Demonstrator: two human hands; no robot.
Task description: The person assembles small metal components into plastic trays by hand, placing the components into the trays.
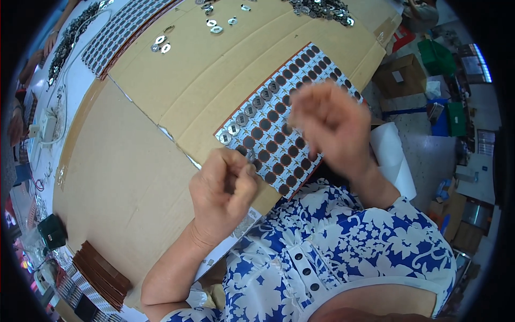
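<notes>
Tan cardboard [131, 166] covers much of the tabletop [75, 102], its left rim curving in a long arc with a strip of the white surface showing beyond. A ragged, pale seam [166, 132] splits the covering and runs diagonally down toward the left hand [221, 188]. Right of that seam lies the board [272, 146], a pale blue sheet with reddish edges and rows of dark round spots; its near corner comes close to the person's blue-and-white floral garment [370, 236], leaving little room there. Along its far-left long edge sits a single line of metal discs [250, 110].

The left hand is at the board's lower-left edge, fingers curled in, thumb and forefinger pinched on a small grey piece [250, 156]. The right hand [330, 123] is over the board's right part, fingers loosely bent and blurred; whether it has hold of anything I cannot tell.

The widest room to move is left of the seam, where the cardboard stretches to a brown stack [102, 275] and a dark green container [52, 231]. Beyond the board's far side, loose metal pieces [216, 30] lie scattered, and a heap of them [321, 12] sits near the far edge.
</notes>
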